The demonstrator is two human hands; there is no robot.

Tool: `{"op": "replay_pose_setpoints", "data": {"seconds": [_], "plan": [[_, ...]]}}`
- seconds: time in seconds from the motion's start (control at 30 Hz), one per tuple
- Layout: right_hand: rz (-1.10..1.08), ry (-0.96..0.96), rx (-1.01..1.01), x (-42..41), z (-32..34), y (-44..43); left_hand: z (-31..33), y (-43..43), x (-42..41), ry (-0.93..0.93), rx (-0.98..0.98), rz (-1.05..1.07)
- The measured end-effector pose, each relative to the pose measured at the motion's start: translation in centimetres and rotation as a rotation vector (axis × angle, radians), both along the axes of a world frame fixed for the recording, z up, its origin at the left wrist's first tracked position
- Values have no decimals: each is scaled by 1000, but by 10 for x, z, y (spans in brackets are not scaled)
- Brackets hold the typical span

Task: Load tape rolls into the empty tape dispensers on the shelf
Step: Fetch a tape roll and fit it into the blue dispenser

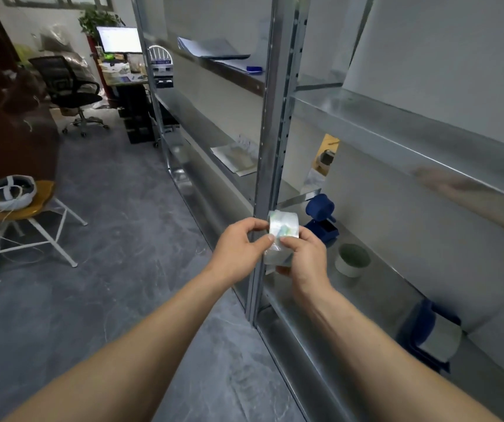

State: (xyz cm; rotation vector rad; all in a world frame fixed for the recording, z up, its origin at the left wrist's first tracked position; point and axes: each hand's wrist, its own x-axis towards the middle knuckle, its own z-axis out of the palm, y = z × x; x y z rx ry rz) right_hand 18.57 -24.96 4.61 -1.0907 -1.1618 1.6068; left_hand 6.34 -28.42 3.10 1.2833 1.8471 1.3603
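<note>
Steel upright [272, 141] beside blue dispenser [320, 219]

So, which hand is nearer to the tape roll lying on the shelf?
Right. The right hand sits just left of the shelf roll, not touching; the left hand is farther left, across the held roll.

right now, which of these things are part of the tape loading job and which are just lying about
Part of the job:
tape roll, pinched by left hand and right hand
far blue dispenser
spare roll
near blue dispenser, seemingly loaded

Just lying about:
papers
headset
office chair
monitor
</note>
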Motion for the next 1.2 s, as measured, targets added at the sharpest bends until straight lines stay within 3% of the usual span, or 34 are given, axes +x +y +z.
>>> {"op": "replay_pose_setpoints", "data": {"seconds": [0.4, 0.63, 1.0, 1.2], "plan": [[-404, -95, -63, -47, -17, 118, -6, 144, -59, -17, -2, -246], [-517, -59, -132, -82, -16, 149, -10, 202, -94, -60, -68, -419], [-680, 0, -202, -76, -27, 182, -15, 259, -73, -54, -142, -631], [-931, 100, -254, -44, -40, 205, -20, 290, -59, 16, -238, -607]]}}
